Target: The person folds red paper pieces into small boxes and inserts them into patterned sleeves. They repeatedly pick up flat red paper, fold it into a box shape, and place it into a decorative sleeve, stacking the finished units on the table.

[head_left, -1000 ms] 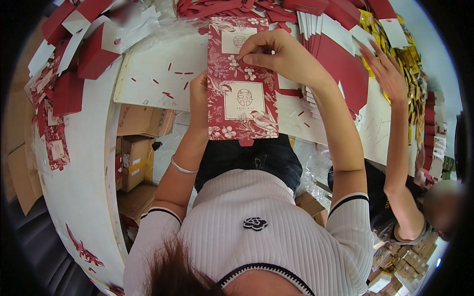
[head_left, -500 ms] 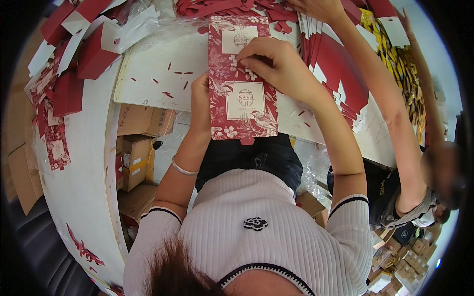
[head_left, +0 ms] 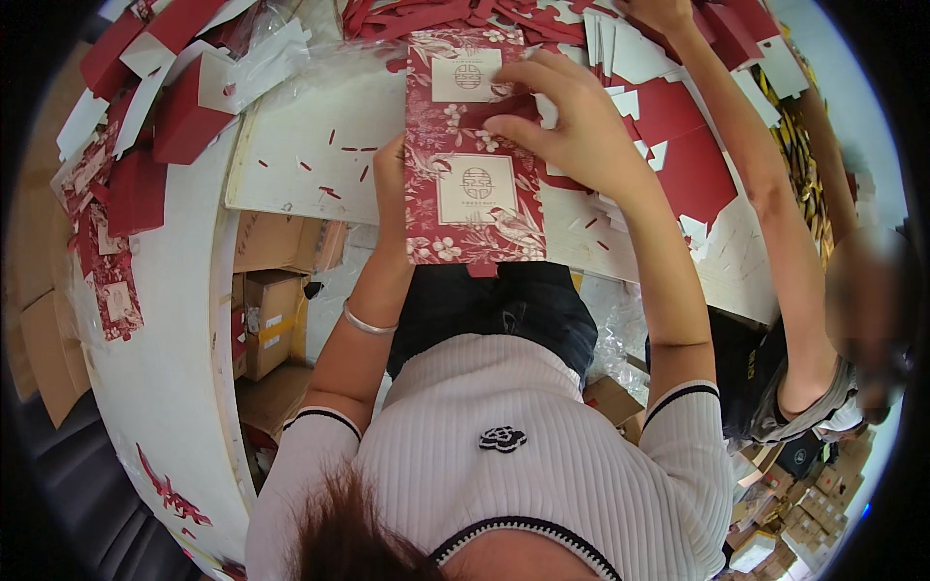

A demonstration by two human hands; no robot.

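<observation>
A long flat cardboard box piece (head_left: 472, 136), red with cream birds, blossoms and two pale emblem squares, stands tilted before me. My left hand (head_left: 389, 169) grips its left edge, with most of its fingers hidden behind it. Over the upper right part of the piece is my right hand (head_left: 572, 121), thumb and fingers apart and nothing between them. Its thumb tip is at the printed face; I cannot tell whether it touches. A small red tab shows at the piece's lower edge.
Red cut strips (head_left: 426, 17) lie in a heap at the back. Red-and-white box pieces (head_left: 688, 169) are stacked to the right, where a co-worker's arm (head_left: 756, 165) reaches in. Folded red boxes (head_left: 194, 111) pile up at the left. Small red scraps dot the white table (head_left: 291, 136).
My right hand has opened from a pinch at the piece's middle and moved right. The piece has shifted slightly. The co-worker's hand has moved right, and the stack of pieces there looks different.
</observation>
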